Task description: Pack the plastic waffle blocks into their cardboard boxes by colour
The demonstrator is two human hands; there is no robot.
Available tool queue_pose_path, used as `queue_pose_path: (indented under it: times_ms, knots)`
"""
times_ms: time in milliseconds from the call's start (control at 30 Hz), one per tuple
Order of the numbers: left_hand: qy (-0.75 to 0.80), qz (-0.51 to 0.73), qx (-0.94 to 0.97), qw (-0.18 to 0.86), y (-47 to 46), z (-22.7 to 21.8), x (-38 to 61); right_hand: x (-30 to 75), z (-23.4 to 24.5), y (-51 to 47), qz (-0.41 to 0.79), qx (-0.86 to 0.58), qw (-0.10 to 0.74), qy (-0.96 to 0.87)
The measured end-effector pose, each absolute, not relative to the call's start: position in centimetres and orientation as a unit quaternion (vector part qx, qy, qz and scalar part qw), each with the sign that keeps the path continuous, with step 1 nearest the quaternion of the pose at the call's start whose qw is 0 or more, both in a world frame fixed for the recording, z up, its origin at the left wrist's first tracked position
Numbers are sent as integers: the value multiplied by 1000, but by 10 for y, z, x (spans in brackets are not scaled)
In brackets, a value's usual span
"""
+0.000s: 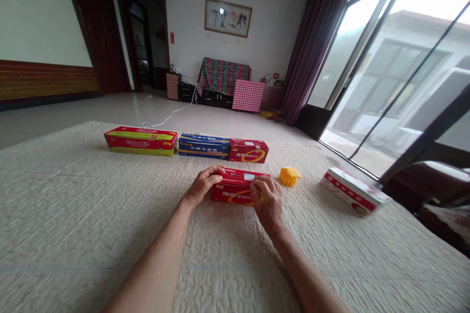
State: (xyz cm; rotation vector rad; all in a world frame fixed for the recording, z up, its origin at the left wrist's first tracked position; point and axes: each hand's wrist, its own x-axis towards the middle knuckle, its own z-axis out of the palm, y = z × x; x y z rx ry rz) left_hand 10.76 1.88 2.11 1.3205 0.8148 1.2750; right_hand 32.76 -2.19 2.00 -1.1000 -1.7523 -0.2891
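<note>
A red cardboard box (235,190) with white lettering and a yellow ring printed on its front sits on the cream textured cover, between my two hands. My left hand (203,186) grips its left end, thumb on the top edge and fingers reaching over behind. At the other end, my right hand (269,200) has its fingers bent against the top front edge, covering that corner. Just beyond the right hand lies a yellow scallop-edged plastic piece (290,176).
Behind stand a red-and-green box (141,143), a blue box (204,146) and a second red box (248,151) in a row. A white-and-red box (352,191) lies at the right. Farther back are a cloth-covered cabinet (224,76) and glass doors (400,68).
</note>
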Motion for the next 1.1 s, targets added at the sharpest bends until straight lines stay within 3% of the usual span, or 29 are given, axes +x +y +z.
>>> queue_pose_path:
  times_ms: [433, 867, 1100]
  knots:
    - [332, 437, 572, 610, 9, 32, 96, 327, 23, -30, -106, -476, 490, -723]
    - [364, 441, 555, 605, 13, 33, 98, 322, 89, 6, 37, -487, 196, -850]
    - [366, 441, 565, 594, 16, 26, 97, 326, 86, 14, 32, -443, 213, -870]
